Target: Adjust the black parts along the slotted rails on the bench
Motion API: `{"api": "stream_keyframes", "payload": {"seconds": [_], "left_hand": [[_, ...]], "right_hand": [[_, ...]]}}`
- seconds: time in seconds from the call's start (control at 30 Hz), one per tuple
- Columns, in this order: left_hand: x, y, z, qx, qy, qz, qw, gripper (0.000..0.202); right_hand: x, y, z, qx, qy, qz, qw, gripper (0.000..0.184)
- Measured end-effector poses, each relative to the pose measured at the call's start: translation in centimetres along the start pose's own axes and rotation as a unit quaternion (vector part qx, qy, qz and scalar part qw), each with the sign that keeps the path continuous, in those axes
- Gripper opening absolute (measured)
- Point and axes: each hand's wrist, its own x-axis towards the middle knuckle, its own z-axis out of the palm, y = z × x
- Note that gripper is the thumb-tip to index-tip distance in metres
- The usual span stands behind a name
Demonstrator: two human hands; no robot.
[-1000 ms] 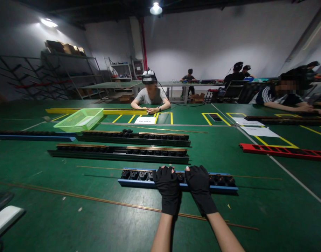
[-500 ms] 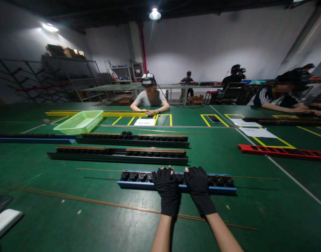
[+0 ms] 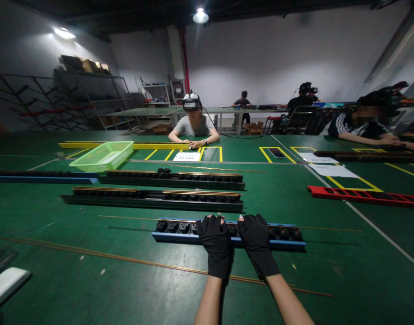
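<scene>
A short blue channel rail (image 3: 186, 238) with a row of black blocks (image 3: 172, 227) in it lies across the table in front of me. A thin brass-coloured rod (image 3: 323, 229) runs along the top of the blocks and sticks out past both ends of the rail. My left hand (image 3: 214, 241), in a black fingerless glove, is closed over the middle of the rail with its fingers bent toward the far side. Just to its right, my right hand (image 3: 257, 241), gloved alike, grips the rail too. Both fingertips are partly hidden, as is the rod beneath them.
Long brass-coloured rods (image 3: 135, 259) cross the table under my wrists. Beyond the blue rail lie two dark rails (image 3: 152, 204) with rods, a green basket (image 3: 103, 155) and a yellow rail (image 3: 149, 146). A red rail (image 3: 362, 195) lies right. A person (image 3: 193, 122) sits opposite.
</scene>
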Motion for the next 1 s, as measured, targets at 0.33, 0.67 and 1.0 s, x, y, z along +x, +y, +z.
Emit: {"api": "stream_keyframes", "payload": {"seconds": [0.33, 0.67, 1.0], "left_hand": [[0.07, 0.14, -0.15, 0.005, 0.003, 0.005, 1.0, 0.023], [0.23, 0.27, -0.37, 0.002, -0.01, -0.01, 1.0, 0.023], [0.18, 0.13, -0.36, -0.001, -0.01, 0.0, 1.0, 0.023]], "right_hand": [[-0.02, -0.03, 0.06, -0.001, 0.0, 0.004, 1.0, 0.042], [-0.02, 0.01, 0.1, 0.004, 0.0, 0.005, 1.0, 0.042], [0.03, -0.04, -0.06, 0.004, 0.005, 0.004, 1.0, 0.042]]}}
